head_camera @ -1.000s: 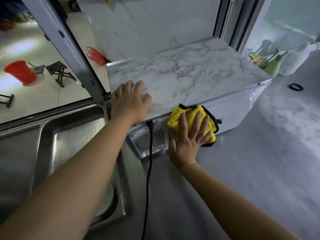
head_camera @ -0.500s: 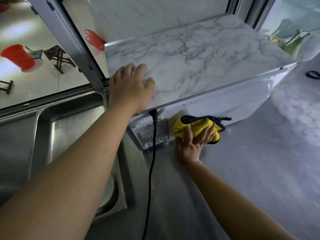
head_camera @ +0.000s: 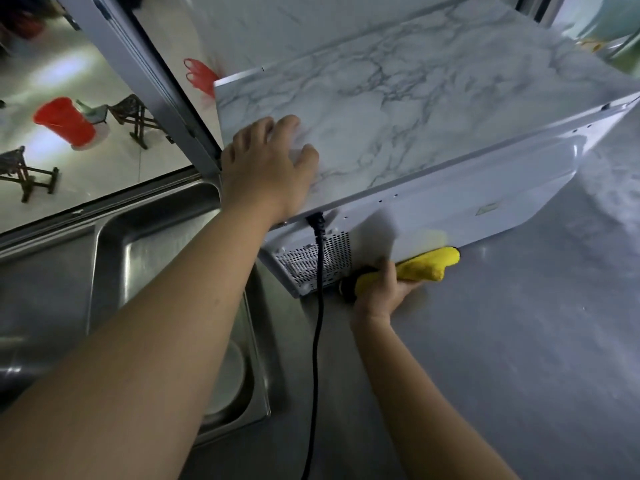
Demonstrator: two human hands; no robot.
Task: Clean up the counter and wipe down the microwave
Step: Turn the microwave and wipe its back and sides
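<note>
Head cam: my left hand point(head_camera: 268, 168) lies flat on the marble-patterned top of the microwave point(head_camera: 415, 109), near its back-left corner, fingers spread and straight, palm down on the surface.

My right hand point(head_camera: 382, 292) is low at the bottom edge of the microwave's white back panel, fingers curled round a yellow cloth point(head_camera: 424, 266). The cloth is bunched into a roll, lying where the panel meets the counter point(head_camera: 519, 341), touching both. A dark edge of the cloth shows at the end by my palm.

The microwave sits on the grey counter with its back turned toward me. Vent grille point(head_camera: 313, 261) is at the lower left of the back panel; a black power cord point(head_camera: 317, 323) plugs in just above it and hangs down across the grille to the bottom of the frame, just left of my right wrist.

Steel sink point(head_camera: 138, 244) is left of the microwave, under my left forearm. Beyond the window frame point(head_camera: 138, 74): a red bucket point(head_camera: 64, 123) and dark stools point(head_camera: 136, 117) on a pale floor. Far right background is blurred, can't make out the items there.
</note>
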